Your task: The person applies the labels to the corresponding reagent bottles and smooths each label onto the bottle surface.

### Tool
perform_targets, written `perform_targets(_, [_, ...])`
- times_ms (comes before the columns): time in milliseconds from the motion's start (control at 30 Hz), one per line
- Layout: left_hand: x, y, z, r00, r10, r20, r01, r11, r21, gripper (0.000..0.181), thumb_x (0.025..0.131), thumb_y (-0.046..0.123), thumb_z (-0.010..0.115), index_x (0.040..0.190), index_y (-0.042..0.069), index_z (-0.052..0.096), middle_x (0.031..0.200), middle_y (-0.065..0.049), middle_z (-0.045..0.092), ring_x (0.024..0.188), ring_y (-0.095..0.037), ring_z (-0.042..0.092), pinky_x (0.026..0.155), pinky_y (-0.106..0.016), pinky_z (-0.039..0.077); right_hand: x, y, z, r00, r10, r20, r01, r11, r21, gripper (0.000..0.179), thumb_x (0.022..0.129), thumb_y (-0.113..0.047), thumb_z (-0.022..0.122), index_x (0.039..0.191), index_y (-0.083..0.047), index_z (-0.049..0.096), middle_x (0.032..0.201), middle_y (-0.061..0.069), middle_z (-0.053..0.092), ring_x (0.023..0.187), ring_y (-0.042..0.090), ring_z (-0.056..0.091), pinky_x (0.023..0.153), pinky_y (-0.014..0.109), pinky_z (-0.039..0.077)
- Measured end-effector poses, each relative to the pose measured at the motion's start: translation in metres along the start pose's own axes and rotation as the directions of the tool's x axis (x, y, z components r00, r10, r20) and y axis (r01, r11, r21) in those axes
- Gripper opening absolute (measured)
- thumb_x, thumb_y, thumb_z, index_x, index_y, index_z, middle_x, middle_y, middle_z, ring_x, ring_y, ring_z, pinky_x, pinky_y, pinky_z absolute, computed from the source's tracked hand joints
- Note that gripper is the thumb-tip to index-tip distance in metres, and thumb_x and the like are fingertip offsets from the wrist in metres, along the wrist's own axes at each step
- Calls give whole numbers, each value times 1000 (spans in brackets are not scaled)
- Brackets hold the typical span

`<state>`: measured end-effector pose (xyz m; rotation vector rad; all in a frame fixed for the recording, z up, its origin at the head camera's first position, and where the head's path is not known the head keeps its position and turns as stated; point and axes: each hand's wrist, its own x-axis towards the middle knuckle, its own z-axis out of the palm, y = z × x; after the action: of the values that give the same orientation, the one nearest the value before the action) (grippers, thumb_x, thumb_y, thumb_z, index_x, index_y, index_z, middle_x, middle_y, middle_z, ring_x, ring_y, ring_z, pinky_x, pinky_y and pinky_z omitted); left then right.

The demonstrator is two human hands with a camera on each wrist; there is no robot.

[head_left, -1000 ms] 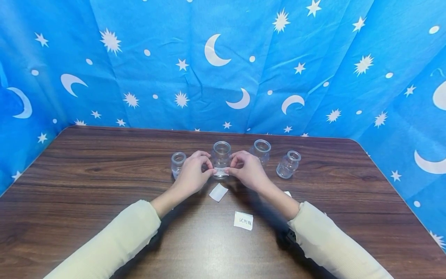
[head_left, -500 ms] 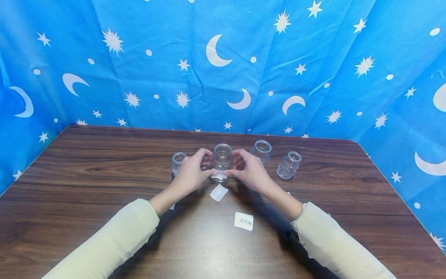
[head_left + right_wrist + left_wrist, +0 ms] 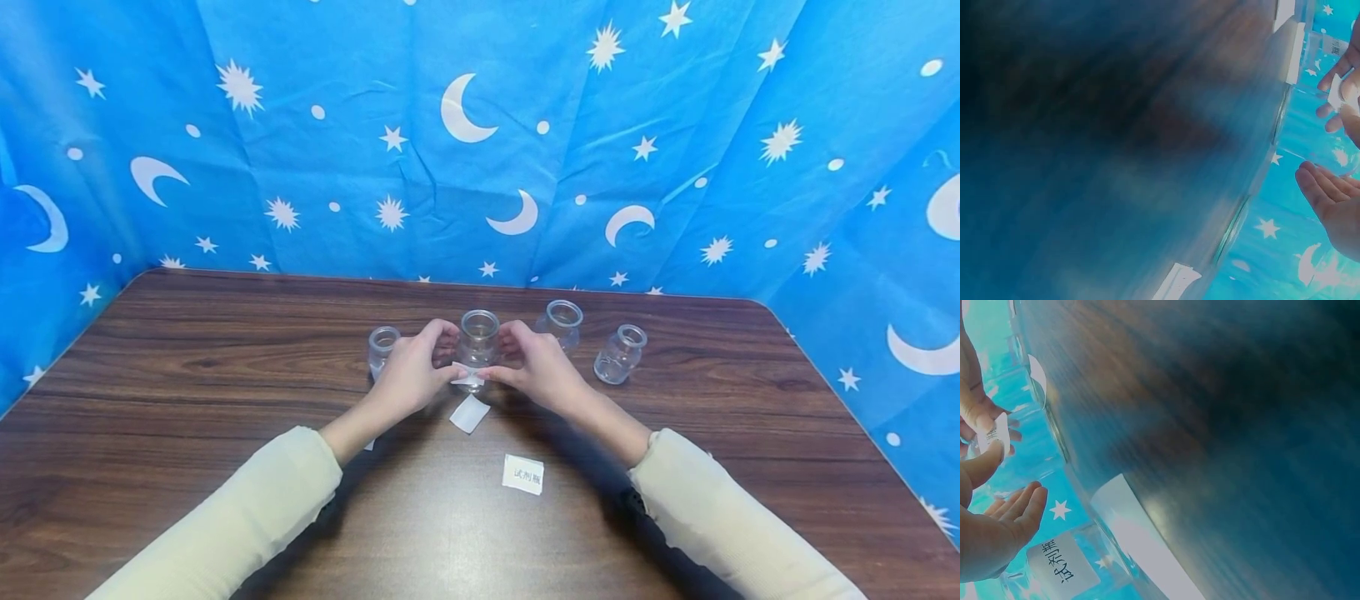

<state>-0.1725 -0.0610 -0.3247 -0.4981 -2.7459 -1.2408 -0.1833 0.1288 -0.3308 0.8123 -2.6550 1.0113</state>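
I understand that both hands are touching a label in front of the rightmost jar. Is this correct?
Not the rightmost jar: the head view shows the left hand and right hand touching the label in front of the second jar from the left.

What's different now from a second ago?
The left hand and right hand have spread their fingers along the sides of the jar between them, which shifted slightly toward the person. The label at the thumbs moved slightly left and closer too. The other jars and two papers in front stayed put.
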Motion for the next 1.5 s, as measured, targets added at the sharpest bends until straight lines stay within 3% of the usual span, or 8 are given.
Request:
perform_targets(233, [-1, -2, 1, 1000, 10, -1, -10, 1000, 4, 43, 77, 9, 73, 114, 1, 52, 112, -13, 61, 100, -24, 60, 86, -34, 46, -1, 3, 5, 996, -84, 8, 84, 994, -74, 53, 70, -13, 79, 108, 5, 47, 92, 18, 63, 82, 27, 64, 71, 36, 51])
perform_targets(467, [-2, 0, 1, 1000, 5, -4, -5, 1000, 28, 43, 77, 11, 73, 113, 2, 52, 111, -13, 62, 101, -23, 60, 88, -34, 44, -2, 0, 8, 997, -81, 18, 83, 981, -173, 61, 71, -18, 79, 113, 5, 41, 89, 17, 64, 76, 26, 64, 65, 35, 51])
perform_targets(667, [-4, 3, 3, 1000, 7, -18, -6, 999, 49, 43, 76, 12, 74, 112, 3, 53, 110, -12, 63, 100, -24, 60, 87, -36, 44, -4, 1, 6, 996, -84, 21, 85, 993, -86, 50, 72, -13, 77, 106, 2, 43, 91, 17, 65, 81, 26, 65, 69, 35, 52])
perform_targets(933, [-6, 5, 5, 998, 24, -49, -22, 999, 49, 41, 73, 12, 76, 107, 3, 55, 106, -12, 64, 94, -24, 62, 82, -35, 47, -5, 6, 2, 988, -154, 19, 153, 986, 62, 39, 74, -7, 74, 100, 2, 45, 93, 18, 65, 85, 28, 65, 72, 38, 51])
perform_targets(1233, [-5, 8, 3, 998, 20, -57, -16, 998, 67, 40, 72, 13, 77, 103, 3, 55, 99, -12, 65, 86, -22, 63, 76, -33, 49, -4, 6, -6, 987, -142, 70, 136, 988, 78, 34, 81, -8, 68, 107, 2, 48, 99, 18, 65, 91, 26, 64, 77, 35, 50])
perform_targets(1500, [0, 9, 4, 999, 9, -44, -4, 994, 105, 42, 69, 17, 79, 98, 4, 52, 88, -8, 63, 79, -20, 60, 71, -33, 48, 0, 1, -13, 992, -94, 84, 88, 993, 73, 41, 79, -10, 70, 112, 8, 54, 93, 17, 67, 85, 27, 65, 73, 35, 51])
